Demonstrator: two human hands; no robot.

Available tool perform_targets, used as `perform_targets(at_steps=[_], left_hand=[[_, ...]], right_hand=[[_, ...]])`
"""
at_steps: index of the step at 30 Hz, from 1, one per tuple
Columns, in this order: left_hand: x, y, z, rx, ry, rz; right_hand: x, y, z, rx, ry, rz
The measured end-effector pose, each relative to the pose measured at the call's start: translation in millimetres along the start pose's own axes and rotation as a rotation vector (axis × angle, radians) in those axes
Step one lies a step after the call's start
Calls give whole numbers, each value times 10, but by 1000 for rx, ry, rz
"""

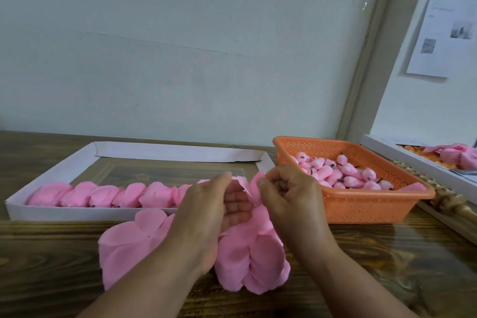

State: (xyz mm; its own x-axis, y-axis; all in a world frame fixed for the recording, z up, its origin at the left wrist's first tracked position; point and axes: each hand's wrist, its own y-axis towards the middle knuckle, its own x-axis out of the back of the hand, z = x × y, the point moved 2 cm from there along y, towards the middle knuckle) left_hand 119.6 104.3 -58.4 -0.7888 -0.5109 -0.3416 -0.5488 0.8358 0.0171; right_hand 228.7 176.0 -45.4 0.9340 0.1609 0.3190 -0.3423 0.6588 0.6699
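Two bare hands meet over a wooden table [387, 266], viewed from the head camera. Left hand [206, 214]: palm turned toward the other hand, thumb raised, fingers [237, 205] curled inward to cup a pink petal [254, 190]. Right hand [291, 199]: fingers bent tightly, their tips pinching the upper edge of the same petal. The petal thus stands upright between the two hands, held off the table just above a pile of loose petals [134, 242]. This pile lies flat on the wood beneath both wrists and spreads to the left and toward the camera. Behind the pile, touching its far edge, sits a shallow white tray [167, 153]. Along the tray's near wall runs a row of pink flowers [103, 195], set side by side. To the right of the tray, close behind the right hand, stands an orange basket [361, 206] with perforated walls. It holds many pink buds [343, 175], each with a short dark stem. A second white tray [413, 160] at the far right edge contains pink and orange pieces. A printed sheet [438, 28] hangs on the wall above that tray; its text is too small to read.
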Motion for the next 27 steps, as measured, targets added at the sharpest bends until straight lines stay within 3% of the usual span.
perform_targets(at_steps=[8, 15, 22, 27], left_hand=[[-30, -56, -32, -229, 373, 103], [-4, -27, -18, -189, 324, 202], [24, 5, -9, -141, 276, 205], [32, 20, 6, -115, 279, 210]], right_hand=[[9, 11, 33, -29, 59, 4], [40, 25, 65, -140, 217, 68], [80, 52, 33, -299, 475, 236], [128, 94, 28, -279, 418, 351]])
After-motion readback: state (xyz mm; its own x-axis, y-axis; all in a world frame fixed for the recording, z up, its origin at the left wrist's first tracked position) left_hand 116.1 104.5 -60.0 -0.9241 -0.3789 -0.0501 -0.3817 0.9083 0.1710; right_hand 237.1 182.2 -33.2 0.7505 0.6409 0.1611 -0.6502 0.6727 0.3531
